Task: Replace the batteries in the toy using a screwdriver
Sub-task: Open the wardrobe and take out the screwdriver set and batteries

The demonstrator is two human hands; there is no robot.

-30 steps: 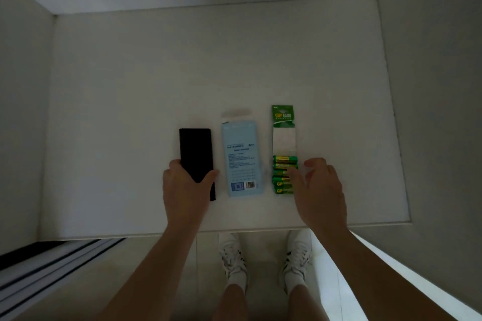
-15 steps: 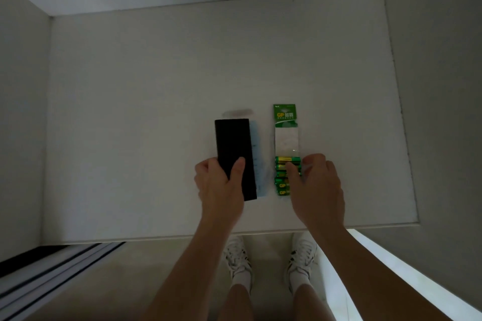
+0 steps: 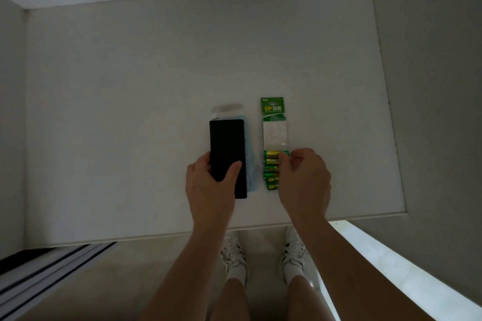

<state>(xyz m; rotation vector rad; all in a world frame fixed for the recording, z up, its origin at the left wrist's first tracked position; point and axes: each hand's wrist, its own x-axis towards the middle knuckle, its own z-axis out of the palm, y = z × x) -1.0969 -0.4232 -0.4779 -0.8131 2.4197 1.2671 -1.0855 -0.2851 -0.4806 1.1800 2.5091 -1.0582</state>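
clutching device [image 3: 226, 148] — left hand [image 3: 208, 190]; pinching batteries [image 3: 271, 163] — right hand [image 3: 305, 182]

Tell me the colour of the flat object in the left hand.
The flat object is black; the head view shows it.

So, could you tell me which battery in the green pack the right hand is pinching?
The farthest battery, heading the row just below the empty clear part of the green pack; the right hand pinches its right end.

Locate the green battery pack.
Head view: the green battery pack lies centre-right on the white table, right of the pale blue package, right hand gripping it.
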